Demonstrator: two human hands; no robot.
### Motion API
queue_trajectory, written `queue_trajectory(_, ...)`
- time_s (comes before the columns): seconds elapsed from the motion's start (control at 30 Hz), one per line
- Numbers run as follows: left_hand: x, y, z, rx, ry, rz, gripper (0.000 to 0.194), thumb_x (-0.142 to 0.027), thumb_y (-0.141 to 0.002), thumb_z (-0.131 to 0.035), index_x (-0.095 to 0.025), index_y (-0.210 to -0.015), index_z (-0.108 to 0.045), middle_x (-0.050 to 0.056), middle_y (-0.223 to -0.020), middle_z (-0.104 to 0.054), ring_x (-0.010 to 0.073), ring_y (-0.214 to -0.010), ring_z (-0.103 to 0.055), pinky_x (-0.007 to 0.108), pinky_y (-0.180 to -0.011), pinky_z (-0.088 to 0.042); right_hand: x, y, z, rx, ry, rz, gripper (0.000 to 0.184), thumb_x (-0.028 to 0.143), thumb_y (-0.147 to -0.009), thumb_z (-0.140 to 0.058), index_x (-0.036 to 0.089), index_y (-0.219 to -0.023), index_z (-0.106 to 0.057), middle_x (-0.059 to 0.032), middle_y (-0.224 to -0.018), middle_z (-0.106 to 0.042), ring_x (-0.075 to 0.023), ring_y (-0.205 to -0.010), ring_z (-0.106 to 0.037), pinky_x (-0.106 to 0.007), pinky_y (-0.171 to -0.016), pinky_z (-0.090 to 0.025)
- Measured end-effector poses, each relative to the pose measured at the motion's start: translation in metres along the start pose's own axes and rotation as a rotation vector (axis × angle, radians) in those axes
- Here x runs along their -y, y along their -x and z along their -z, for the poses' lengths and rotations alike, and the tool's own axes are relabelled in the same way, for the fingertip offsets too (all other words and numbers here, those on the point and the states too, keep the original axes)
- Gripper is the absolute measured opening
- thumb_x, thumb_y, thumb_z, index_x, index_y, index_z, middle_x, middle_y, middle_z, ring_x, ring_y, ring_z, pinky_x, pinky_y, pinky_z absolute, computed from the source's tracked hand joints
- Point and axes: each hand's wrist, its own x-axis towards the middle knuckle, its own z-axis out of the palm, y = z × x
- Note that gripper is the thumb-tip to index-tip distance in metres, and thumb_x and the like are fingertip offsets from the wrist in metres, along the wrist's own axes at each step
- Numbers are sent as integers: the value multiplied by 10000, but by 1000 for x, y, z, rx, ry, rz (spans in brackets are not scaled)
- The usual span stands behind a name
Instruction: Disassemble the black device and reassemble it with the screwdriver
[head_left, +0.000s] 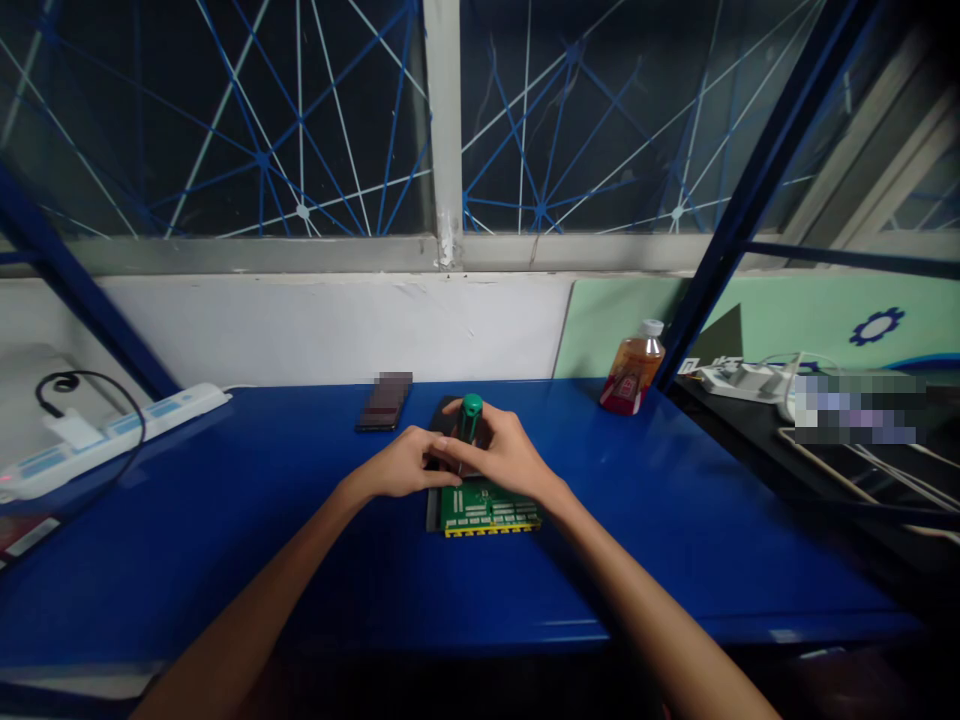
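The right hand [517, 455] is closed around a green-handled screwdriver [471, 410], which stands roughly upright over the green circuit board [487, 497]. The left hand [405, 462] is at the screwdriver's lower end, thumb and fingers drawn together near the board's upper left part; whether they pinch the shaft, a screw or just steady the work, I can't tell. The board lies flat on the blue table [315, 590], in front of the person, with a yellow connector strip [491, 531] along its near edge and a dark plate or casing [433, 508] showing at its left side. As for progress, the board is already in place by that dark piece, and the work looks to be at a single fastening point; the fingers hide the tip, so whether a screw is there, and how many are in or out, can't be told. Most of the near half of the board is in plain view, while the far half is largely covered by the hands. Beyond the board to the left lies a phone [385, 402], and a bottle [632, 368] with a white cap stands toward the far right corner. A white power strip [112, 440] runs along the left side with a black cable [141, 420] looping over it. None of these touches the board, so the hands themselves are the main thing blocking the view.
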Motion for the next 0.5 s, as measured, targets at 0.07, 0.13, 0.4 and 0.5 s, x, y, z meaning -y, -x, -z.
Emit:
queue_trajectory(0.07,1,0,0,2,1,-6,218,-306,-747,-709,-112,-848,-719,51,-750,-680,130,-624,-538,239,-553,-364,0,0,0,-4,-5,3,337,359,-791,-623,200,-1088,-616,-5,-784,-669,-131,-619,-549,-265,-577,-416)
queue_trajectory(0.13,1,0,0,7,3,-11,216,-306,-751,-702,-110,-842,-708,48,-737,-674,131,-624,-540,240,-552,-368,0,0,0,-11,-6,7,327,352,-791,-622,200,-1080,-620,-4,-783,-668,-131,-625,-552,-262,-581,-421)
queue_trajectory(0.4,3,-1,-1,-1,-9,-1,195,-285,-749,-687,-117,-843,-718,47,-742,-680,130,-620,-539,244,-548,-358,0,-1,0,-7,24,-3,318,363,-792,-631,192,-1060,-626,28,-650,-599,-109,-541,-487,-250,-511,-371)
queue_trajectory(0.5,4,-1,-2,-11,-35,9,212,-316,-739,-706,-118,-815,-721,39,-703,-667,127,-601,-528,247,-544,-355,-1,0,0,-8,15,14,307,381,-805,-624,196,-1049,-628,11,-709,-639,-113,-568,-513,-255,-535,-390)
